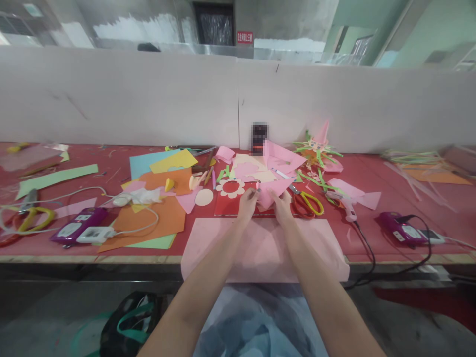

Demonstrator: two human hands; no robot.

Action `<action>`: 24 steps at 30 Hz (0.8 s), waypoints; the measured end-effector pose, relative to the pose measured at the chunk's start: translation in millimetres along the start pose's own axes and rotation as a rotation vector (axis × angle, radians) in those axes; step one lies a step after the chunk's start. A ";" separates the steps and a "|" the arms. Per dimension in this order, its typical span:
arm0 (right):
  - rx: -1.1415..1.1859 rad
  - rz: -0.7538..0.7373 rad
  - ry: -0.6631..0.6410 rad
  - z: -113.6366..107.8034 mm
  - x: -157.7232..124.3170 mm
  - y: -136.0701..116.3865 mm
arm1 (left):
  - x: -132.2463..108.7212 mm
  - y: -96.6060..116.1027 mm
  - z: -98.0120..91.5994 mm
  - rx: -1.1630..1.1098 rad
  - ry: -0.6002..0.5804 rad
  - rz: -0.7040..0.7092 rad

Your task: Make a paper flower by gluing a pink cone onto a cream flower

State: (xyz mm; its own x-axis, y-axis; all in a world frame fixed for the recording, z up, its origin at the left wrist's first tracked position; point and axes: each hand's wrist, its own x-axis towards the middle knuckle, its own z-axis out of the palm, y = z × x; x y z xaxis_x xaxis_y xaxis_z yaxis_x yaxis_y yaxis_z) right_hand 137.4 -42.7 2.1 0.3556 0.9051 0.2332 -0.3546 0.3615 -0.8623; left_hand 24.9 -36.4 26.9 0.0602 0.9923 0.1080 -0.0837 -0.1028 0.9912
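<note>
A black bag with teal straps lies at the near left, below the bench. A large pink sheet covers the near middle of the red-topped bench and hangs over its edge, under the person's forearms. A purple device sits near the left end of the bench, with a white adapter and cable just beside it; another purple device sits at the right.

Just beyond the sheet, the left hand and the right hand are close together over the bench's middle. Between them is the pink paper, folded or curved; the left grip pinches its left edge, and the right grip clasps its near right part. Beneath and left of it is a red card with a white flower shape, and farther left a pale disc and orange sheets. Yellow-and-red scissors lie just right of the right hand, with a glue gun farther right.

Farther back, a figure with a pink cone hat stands right of a blurred dark object, before a white partition.
</note>
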 end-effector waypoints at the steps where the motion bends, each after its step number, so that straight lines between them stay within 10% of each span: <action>1: -0.010 -0.001 -0.003 0.0 0.0 0.1 | -0.3 0.3 0.0 -0.001 0.005 0.006; 24: -0.034 0.044 -0.060 4.2 -6.0 -8.6 | 1.3 -1.9 -2.6 0.140 0.095 0.068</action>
State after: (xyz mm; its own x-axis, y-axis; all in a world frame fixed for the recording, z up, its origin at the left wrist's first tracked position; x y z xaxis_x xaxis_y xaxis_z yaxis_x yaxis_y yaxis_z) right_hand 134.7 -50.3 10.0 0.2877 0.9320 0.2205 -0.3390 0.3145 -0.8867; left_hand 22.6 -34.8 24.9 -0.0353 0.9841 0.1741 0.0548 -0.1720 0.9836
